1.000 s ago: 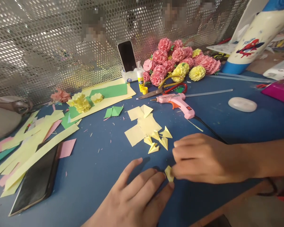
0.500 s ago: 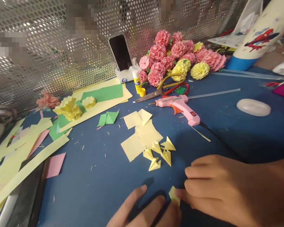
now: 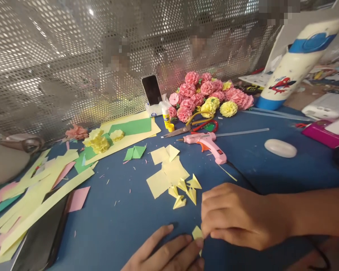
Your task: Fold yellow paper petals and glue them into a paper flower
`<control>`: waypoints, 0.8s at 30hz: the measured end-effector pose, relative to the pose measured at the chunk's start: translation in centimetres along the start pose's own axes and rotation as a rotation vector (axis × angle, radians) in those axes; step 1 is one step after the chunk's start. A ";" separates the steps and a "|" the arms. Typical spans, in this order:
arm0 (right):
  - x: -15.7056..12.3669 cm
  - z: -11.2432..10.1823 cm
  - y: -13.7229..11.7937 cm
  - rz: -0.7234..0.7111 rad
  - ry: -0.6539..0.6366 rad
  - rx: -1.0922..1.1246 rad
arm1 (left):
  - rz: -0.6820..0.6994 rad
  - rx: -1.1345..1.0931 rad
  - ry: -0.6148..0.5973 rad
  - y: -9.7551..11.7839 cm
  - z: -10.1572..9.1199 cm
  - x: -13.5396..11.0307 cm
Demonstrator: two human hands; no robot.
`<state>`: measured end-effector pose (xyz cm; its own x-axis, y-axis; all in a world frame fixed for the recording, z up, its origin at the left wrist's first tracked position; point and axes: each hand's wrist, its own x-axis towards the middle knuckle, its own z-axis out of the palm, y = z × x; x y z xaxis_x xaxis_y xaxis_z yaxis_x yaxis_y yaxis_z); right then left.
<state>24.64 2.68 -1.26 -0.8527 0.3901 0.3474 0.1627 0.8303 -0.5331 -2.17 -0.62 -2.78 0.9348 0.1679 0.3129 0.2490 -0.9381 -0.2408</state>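
table [image 3: 101, 226] in blue carries one bottle [image 3: 293, 71] with a red cartoon figure, its lettering too small to read, and a bunch of pink and yellow paper flowers [image 3: 188, 90]. right hand [image 3: 237, 214] and left hand [image 3: 166, 254] are at the near side; beyond them are one pink glue gun [image 3: 214, 146], overlapping yellow squares [image 3: 173, 169], one upright glue stick [image 3: 166, 118], label unreadable, and five folded yellow pieces [image 3: 191, 196]. between the hands, the right fingers [image 3: 214, 222] pinch one small yellow paper [image 3: 197, 232]; the left fingers [image 3: 172, 249], loosely spread, touch and partly cover it, whether gripping i cannot tell.
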 end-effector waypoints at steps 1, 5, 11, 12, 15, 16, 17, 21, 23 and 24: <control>0.0 0.1 0.1 -0.011 0.002 0.021 | -0.009 0.007 0.075 0.0 0.0 0.0; 0.3 0.1 0.6 -0.034 -0.039 0.047 | -0.008 0.018 0.013 0.4 -0.5 0.1; 1.4 -0.7 1.8 0.005 -0.074 -0.055 | -0.100 0.103 0.065 1.6 -1.3 0.5; 1.6 -0.7 2.1 -0.002 -0.058 -0.067 | -0.116 0.109 0.062 1.8 -1.3 0.5; 2.2 -0.8 2.7 -0.032 0.005 -0.133 | -0.139 0.125 0.060 2.3 -1.1 0.8; 2.4 -0.7 2.9 -0.042 0.030 -0.162 | -0.151 0.129 0.065 2.5 -1.1 1.0; 2.6 -0.7 2.9 -0.051 0.055 -0.194 | -0.167 0.136 0.072 2.6 -1.0 1.1; 2.9 -0.6 2.4 -0.021 0.037 -0.288 | -0.205 0.166 0.103 3.1 -0.9 1.6; 2.9 -0.7 1.7 0.060 -0.054 -0.236 | -0.224 0.148 0.108 3.3 -0.9 1.9; 2.8 -0.7 1.3 0.120 -0.101 -0.191 | -0.238 0.130 0.103 3.4 -0.9 2.0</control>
<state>22.78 5.18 -0.43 -0.8653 0.4569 0.2063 0.3486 0.8442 -0.4073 0.36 -3.79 -2.14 0.8169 0.3409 0.4652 0.4954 -0.8278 -0.2632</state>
